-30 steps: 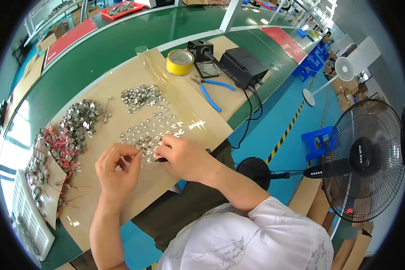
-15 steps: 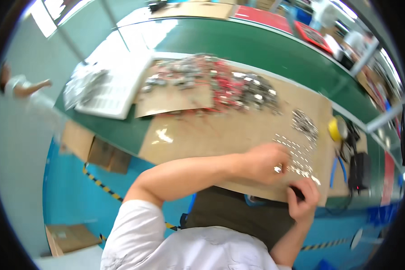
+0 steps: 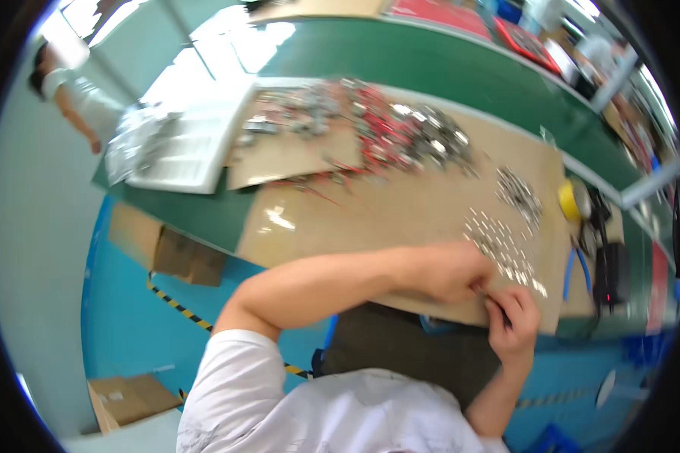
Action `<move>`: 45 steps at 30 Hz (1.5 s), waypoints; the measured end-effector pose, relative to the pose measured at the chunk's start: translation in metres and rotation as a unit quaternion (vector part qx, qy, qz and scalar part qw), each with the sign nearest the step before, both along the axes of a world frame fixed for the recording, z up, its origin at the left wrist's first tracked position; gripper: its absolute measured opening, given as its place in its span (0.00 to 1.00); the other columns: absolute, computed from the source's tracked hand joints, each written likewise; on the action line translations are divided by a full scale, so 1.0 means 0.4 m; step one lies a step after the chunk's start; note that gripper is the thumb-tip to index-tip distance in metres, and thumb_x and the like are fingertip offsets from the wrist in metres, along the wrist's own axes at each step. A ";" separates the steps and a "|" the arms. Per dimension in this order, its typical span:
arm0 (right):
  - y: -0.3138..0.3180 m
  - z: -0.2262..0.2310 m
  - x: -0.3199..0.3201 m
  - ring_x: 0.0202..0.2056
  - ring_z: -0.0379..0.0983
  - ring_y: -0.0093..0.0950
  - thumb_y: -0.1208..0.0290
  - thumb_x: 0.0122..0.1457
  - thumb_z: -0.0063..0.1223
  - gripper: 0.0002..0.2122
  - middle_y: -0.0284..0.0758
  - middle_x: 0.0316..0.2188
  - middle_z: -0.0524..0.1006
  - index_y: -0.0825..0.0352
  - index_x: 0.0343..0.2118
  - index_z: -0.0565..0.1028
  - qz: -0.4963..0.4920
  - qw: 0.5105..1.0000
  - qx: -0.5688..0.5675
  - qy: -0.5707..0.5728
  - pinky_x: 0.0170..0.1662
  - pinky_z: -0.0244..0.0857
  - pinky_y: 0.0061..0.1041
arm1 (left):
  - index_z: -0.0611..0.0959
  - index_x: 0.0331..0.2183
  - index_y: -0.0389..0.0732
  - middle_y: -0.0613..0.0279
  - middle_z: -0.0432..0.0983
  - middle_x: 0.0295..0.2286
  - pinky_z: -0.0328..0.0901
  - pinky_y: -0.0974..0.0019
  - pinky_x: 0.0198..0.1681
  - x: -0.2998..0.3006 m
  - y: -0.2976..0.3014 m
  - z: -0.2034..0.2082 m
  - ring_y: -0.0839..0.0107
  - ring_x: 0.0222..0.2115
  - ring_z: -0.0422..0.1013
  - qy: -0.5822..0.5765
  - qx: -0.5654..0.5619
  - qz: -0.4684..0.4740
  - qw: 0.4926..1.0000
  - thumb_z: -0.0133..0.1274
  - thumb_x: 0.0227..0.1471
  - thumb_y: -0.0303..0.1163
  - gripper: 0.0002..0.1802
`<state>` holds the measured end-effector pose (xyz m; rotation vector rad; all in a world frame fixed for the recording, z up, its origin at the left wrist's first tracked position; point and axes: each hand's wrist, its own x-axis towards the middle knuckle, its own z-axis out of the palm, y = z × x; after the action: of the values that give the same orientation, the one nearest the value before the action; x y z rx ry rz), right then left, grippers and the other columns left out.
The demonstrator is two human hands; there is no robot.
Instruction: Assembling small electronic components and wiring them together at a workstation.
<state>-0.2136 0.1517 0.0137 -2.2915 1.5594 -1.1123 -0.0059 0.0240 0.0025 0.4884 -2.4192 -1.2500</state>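
Hands meet low over the near edge of the brown sheet (image 3: pixel 400 211) that covers the green counter (image 3: pixel 189 219), toward its near right corner, probably so that both work close to the body. The left hand (image 3: pixel 461 273) bends its fingers inward, with its tips just beside those of the right; whether it pinches a piece I cannot tell through the blur. The right hand (image 3: pixel 515 323) has thumb and fingers closed around a slim dark tool (image 3: pixel 505 321), apparently angled so its end points at the left fingertips. Small metal pieces (image 3: pixel 501 245) lie in loose rows by the sheet's right edge, just past the hands, seemingly spread so that single ones are easy to take; a heap of similar pieces (image 3: pixel 519 195) sits farther up that edge, perhaps as the supply. Red-wired parts (image 3: pixel 378 128) are massed along the far edge, likely to stay apart from the loose pieces, and a white tray (image 3: pixel 193 155) stands at the counter's left end. Beyond the sheet's right edge, where they seem set within reach yet out of the way, are a yellow tape roll (image 3: pixel 573 200), blue-handled pliers (image 3: pixel 567 273) and a black box (image 3: pixel 610 275). By count: two hands, one dark tool, one heap of loose pieces, one tray, one roll, one pair of pliers, one black box; the rowed pieces run to dozens, too smeared to number, and the wired parts overlap too much to count.
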 end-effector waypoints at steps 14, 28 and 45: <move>-0.013 -0.025 -0.006 0.29 0.74 0.36 0.83 0.52 0.72 0.09 0.37 0.31 0.79 0.70 0.36 0.83 0.015 0.999 -0.030 0.009 0.32 0.69 0.33 | 0.87 0.38 0.37 0.57 0.84 0.26 0.75 0.60 0.33 0.005 0.002 0.013 0.61 0.28 0.82 0.023 -0.013 0.032 0.999 0.66 0.47 0.20 0.13; -0.011 -0.027 -0.004 0.29 0.74 0.35 0.83 0.50 0.72 0.11 0.36 0.31 0.79 0.70 0.36 0.84 0.027 0.999 -0.033 0.010 0.32 0.69 0.33 | 0.87 0.38 0.36 0.56 0.84 0.26 0.77 0.58 0.34 0.011 0.006 0.028 0.58 0.27 0.82 0.005 -0.012 0.036 0.999 0.66 0.46 0.20 0.13; -0.010 -0.029 -0.005 0.28 0.74 0.34 0.82 0.50 0.72 0.10 0.35 0.30 0.79 0.69 0.35 0.84 0.024 0.999 -0.033 0.010 0.32 0.69 0.33 | 0.88 0.39 0.39 0.61 0.85 0.26 0.73 0.67 0.29 0.012 0.003 0.013 0.69 0.25 0.81 0.014 -0.035 0.036 0.999 0.70 0.47 0.21 0.14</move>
<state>-0.2157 0.1479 0.0023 -2.3770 1.4873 -1.1490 -0.0011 0.0254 0.0078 0.5302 -2.3899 -1.1315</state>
